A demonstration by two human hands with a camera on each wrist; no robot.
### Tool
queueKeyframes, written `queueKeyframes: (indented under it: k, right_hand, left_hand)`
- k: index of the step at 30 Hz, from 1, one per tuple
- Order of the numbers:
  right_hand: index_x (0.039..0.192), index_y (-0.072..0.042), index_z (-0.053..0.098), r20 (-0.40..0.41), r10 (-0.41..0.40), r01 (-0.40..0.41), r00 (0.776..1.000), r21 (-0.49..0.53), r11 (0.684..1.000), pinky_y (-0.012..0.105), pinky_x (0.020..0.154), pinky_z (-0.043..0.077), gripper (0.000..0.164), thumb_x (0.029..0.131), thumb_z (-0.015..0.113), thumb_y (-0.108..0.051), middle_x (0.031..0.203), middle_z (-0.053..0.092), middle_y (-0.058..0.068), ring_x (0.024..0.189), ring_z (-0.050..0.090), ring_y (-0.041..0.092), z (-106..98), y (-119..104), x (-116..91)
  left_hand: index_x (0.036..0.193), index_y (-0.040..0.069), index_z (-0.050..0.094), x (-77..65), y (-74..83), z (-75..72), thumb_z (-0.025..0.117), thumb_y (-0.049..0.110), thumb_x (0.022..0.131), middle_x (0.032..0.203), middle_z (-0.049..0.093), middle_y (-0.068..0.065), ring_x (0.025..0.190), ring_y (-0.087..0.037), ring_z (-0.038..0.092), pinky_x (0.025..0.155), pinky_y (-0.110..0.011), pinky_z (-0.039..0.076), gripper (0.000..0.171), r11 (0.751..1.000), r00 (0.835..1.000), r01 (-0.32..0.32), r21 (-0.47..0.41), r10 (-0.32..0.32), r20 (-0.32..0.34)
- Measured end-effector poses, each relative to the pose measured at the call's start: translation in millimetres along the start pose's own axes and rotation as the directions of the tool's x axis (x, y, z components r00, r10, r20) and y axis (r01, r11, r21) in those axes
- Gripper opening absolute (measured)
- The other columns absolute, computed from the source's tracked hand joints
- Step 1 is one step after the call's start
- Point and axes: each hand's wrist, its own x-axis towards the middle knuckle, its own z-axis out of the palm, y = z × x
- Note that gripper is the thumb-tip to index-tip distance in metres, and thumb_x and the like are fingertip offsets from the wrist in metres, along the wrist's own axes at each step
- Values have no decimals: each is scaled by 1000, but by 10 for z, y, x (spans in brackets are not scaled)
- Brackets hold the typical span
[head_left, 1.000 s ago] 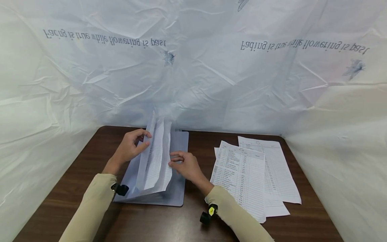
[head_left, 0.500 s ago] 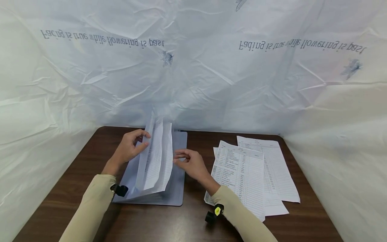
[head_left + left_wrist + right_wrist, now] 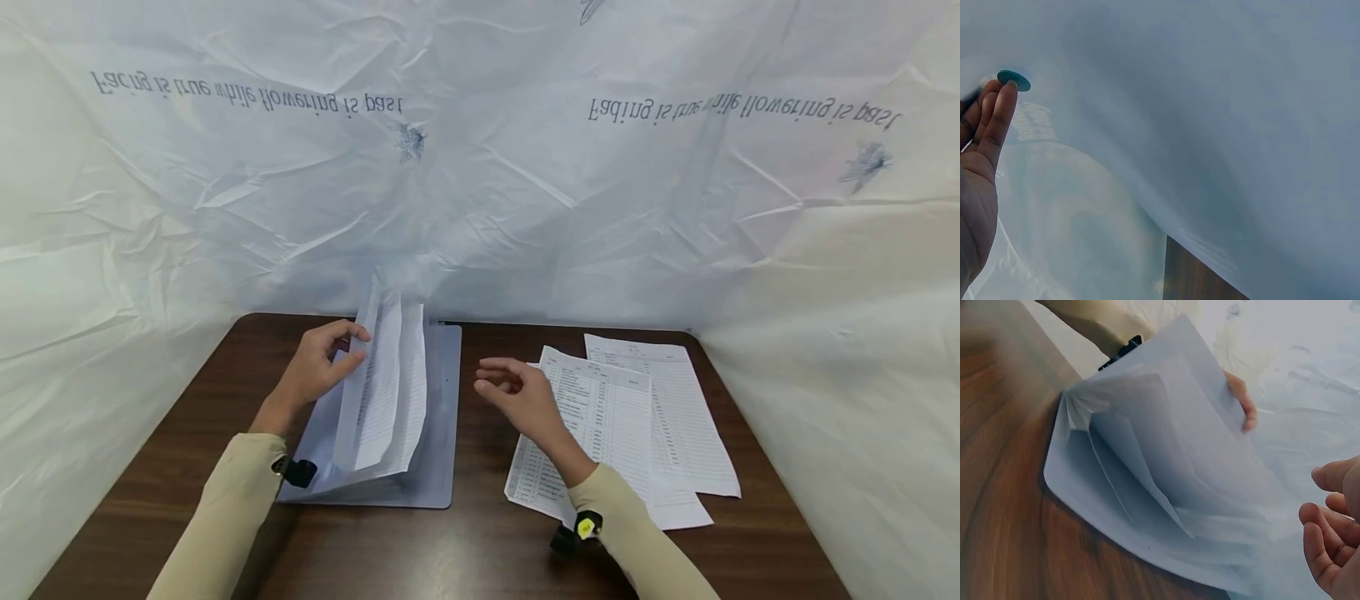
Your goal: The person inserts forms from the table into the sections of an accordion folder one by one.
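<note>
A pale blue-grey plastic document folder [image 3: 444, 400] lies on the left of the table, its cover raised. Printed sheets [image 3: 388, 383] stand up inside it, leaning left. My left hand [image 3: 315, 362] grips the raised cover by its edge, thumb on one side and fingers on the other. In the left wrist view a teal disc [image 3: 1015, 80] shows at the tips of the left hand's fingers. My right hand [image 3: 525, 398] is in the air between the folder and the loose papers, fingers loosely bent and holding nothing. The right wrist view shows layered pockets inside the folder [image 3: 1141, 547].
Several loose printed sheets [image 3: 607, 425] overlap on the right of the brown wooden table [image 3: 450, 550]; the right forearm passes over their near left part. White plastic sheeting [image 3: 480, 208] hangs behind the table and along both sides.
My right hand has drawn away from the sheets in the folder, moving right toward the loose papers. The left hand keeps its hold on the cover.
</note>
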Motion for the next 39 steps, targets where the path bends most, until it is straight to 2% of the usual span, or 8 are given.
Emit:
queueKeyframes:
  k: [4,9,17,23,28,36,39]
  right_hand:
    - [125,-13,71,-54,-2,0,999,-52,999,24,71,53,35,92,78,-23,113,75,7,87,67,21,-204,64,-73]
    - [128,-11,70,-109,20,-31,994,-102,994,26,76,55,40,91,79,-26,117,74,10,92,70,25,-456,128,-185]
    - [128,-9,69,-200,58,-105,978,-231,967,24,78,55,41,91,79,-26,119,73,9,96,70,22,-822,289,-385]
    - [130,-7,68,-269,114,-197,956,-303,932,20,78,53,45,91,79,-27,119,73,11,100,69,25,-1051,476,-544]
    - [131,-5,67,-322,141,-258,936,-356,898,19,77,51,46,91,79,-26,120,72,15,101,69,29,-1217,599,-649]
    - [135,-6,64,-378,233,-386,896,-405,829,22,69,51,54,89,81,-28,124,70,18,101,69,33,-1451,726,-810]
    - [136,-5,62,-390,268,-428,881,-414,803,25,70,51,57,89,81,-30,126,70,19,104,69,33,-1525,791,-868]
  left_hand:
    - [106,5,70,-17,-60,1,72,-1,86,97,69,-8,77,-9,52,63,-22,45,20,1000,1000,-7,2,7,-2]
    - [104,5,70,-25,-76,-12,72,1,87,96,69,-7,76,-9,50,61,-25,44,18,1000,1000,-5,12,5,-12]
    - [106,4,70,-27,-70,-10,71,-1,86,98,70,-9,79,-9,52,65,-20,45,20,1000,1000,-19,6,19,-11]
    - [104,4,70,-18,-74,-19,72,-3,84,98,70,-9,79,-9,52,63,-21,45,22,1000,1000,-16,19,16,-14]
    - [104,1,70,-24,-79,-8,72,-4,82,98,70,-14,78,-10,52,61,-22,44,23,999,999,-28,28,29,-27]
    - [104,4,70,-10,-71,-21,72,-4,84,101,70,-9,83,-8,55,67,-31,51,22,1000,1000,-5,19,5,-5]
    - [105,3,69,-13,-85,-13,71,-5,84,100,70,-10,82,-8,54,67,-28,49,22,1000,1000,-1,9,1,1]
